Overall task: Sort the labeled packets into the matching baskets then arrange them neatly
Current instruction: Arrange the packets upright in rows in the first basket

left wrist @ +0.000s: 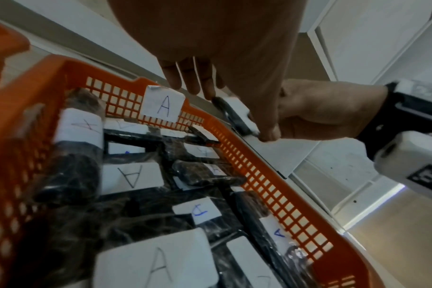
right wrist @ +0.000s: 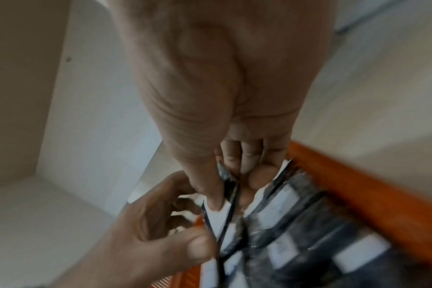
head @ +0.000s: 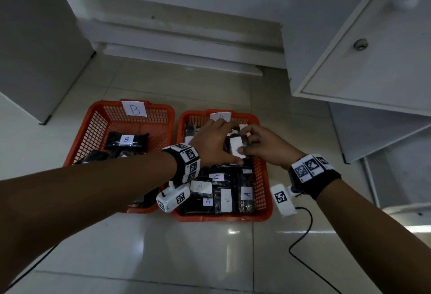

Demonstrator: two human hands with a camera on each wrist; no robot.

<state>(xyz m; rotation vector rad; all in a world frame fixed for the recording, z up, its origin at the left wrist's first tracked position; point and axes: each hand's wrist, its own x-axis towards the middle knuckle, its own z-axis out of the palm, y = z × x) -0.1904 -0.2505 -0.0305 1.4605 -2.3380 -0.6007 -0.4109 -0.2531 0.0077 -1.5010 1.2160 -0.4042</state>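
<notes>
Packets wrapped in black film with white labels are being sorted, and 1 held packet (head: 236, 147) is lifted above the far half of the A basket (head: 263, 200). It is gripped from both sides: the left hand (head: 214, 144) is curled over its left end with the thumb under the label, and the right hand (head: 263, 144) pinches its right end between thumb and fingers. The letter on its label cannot be read in any view.

The step in hand appears to be placing or straightening this packet among the A packets (head: 224, 195), which already fill most of that basket. It would be done well by turning the label up, checking the letter before release, and laying the packet flat and parallel to its neighbours, not across them.

Open room is scarce there; the freest patch seems to lie at the far end, just under the hands, close to the basket's A tag (left wrist: 163, 104). The right rim (left wrist: 271, 185) is near the right hand, so the packet should be lowered straight down, not slid over the mesh. The B basket (head: 93, 135), just beside on the left, holds 1 visible B packet (head: 127, 141) and much bare floor.
</notes>
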